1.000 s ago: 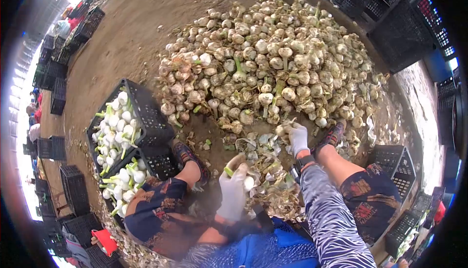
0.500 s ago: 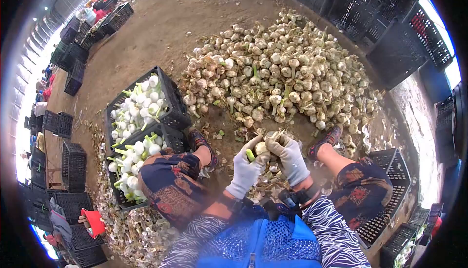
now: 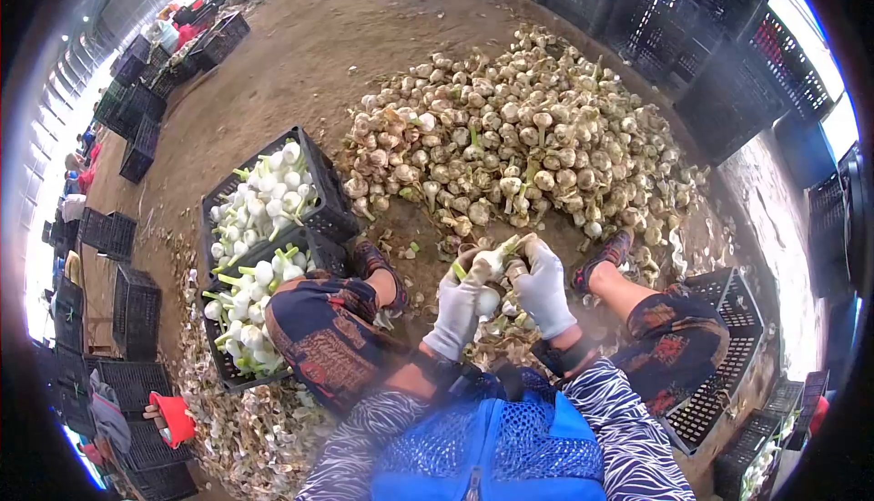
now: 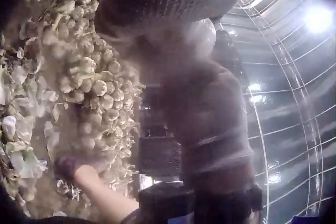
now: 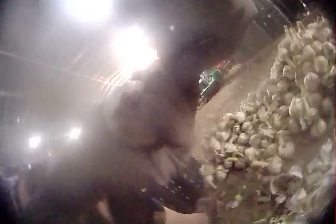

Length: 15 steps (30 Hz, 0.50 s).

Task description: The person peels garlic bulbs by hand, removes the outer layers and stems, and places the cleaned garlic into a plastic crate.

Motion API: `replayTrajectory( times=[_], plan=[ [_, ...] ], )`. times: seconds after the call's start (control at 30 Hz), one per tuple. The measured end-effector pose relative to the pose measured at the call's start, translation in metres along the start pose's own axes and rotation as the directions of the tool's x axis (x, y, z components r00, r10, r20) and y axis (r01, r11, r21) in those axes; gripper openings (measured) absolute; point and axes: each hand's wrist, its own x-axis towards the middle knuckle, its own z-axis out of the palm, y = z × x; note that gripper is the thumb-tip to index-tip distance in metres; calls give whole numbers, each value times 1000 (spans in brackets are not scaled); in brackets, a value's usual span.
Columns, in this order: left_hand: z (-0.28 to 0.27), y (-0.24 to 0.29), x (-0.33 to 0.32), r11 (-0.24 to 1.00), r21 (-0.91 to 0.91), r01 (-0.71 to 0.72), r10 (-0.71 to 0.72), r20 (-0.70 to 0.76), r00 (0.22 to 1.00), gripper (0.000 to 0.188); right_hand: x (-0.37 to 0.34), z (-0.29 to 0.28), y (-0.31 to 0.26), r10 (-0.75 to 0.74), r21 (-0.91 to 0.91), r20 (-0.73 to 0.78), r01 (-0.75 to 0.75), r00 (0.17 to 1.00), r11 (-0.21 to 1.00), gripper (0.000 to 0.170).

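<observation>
We see the left hand (image 3: pixel 458 305) with its fingers curled round a garlic bulb (image 3: pixel 492 260), while the right hand (image 3: pixel 543 291) pinches at its stem end; the bulb sits between the two gloves, above the ground. A green stem end (image 3: pixel 459 270) pokes out by the left hand, and a second bulb (image 3: pixel 487 302), clean white, shows just below it; we cannot tell whether those two belong together.

A second ago the hands were apart, the right one down beside the pile (image 3: pixel 510 146). Half a second ago they had met over a dull, brownish bulb; now what shows between them is much paler, with a whitish stem. We take this to mean that the outer skin is largely off, though the fingers hide part of the bulb. Both wrist views are too blurred to settle it.

Further out, loose skins (image 3: pixel 501 346) lie on the ground between the legs, and the pile of dull bulbs spreads beyond. By the left leg, the far crate (image 3: pixel 332 200) and the near crate (image 3: pixel 326 253) both hold white, trimmed bulbs.
</observation>
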Motion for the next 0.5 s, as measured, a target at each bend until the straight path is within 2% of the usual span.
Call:
replayTrajectory(
  times=[0.03,0.07,0.1,0.13,0.17,0.27,0.3,0.33,0.4,0.43,0.47,0.5],
  plan=[
    [-5,-6,7,975,157,-158,155,34,987,34,-3,7,15,25,-88,-6,-25,1000,996,10],
    [-3,-4,5,975,160,-154,151,34,988,34,-4,4,10,29,-87,-8,-30,1000,996,10],
    [1,-1,2,944,228,-241,225,94,970,40,-3,0,1,304,375,131,-332,943,865,10],
    [2,0,-1,900,288,-326,292,155,944,47,-4,-1,-4,453,684,375,-571,809,454,10],
    [1,-1,-1,902,287,-323,289,156,945,55,-4,-2,-2,430,705,375,-554,821,443,14],
    [0,-3,-1,864,311,-396,350,195,916,57,-5,-8,-9,392,722,398,-547,829,425,17],
    [-4,-7,1,842,369,-394,339,207,918,59,-5,-8,-9,415,676,391,-563,821,475,15],
    [-9,-11,4,843,370,-391,335,208,919,59,-5,-8,-7,419,677,390,-563,820,474,15],
    [-11,-12,8,621,568,-540,447,309,839,54,-6,-2,0,438,651,338,-543,833,531,15],
    [-11,-14,6,621,570,-538,443,311,841,54,-7,5,8,436,647,278,-502,856,573,12],
    [-3,-10,1,778,471,-416,364,202,909,47,-9,9,11,439,648,278,-504,854,571,12],
    [1,-7,-1,897,341,-281,261,106,960,42,-10,13,12,347,380,100,-359,932,853,11]
  ],
)
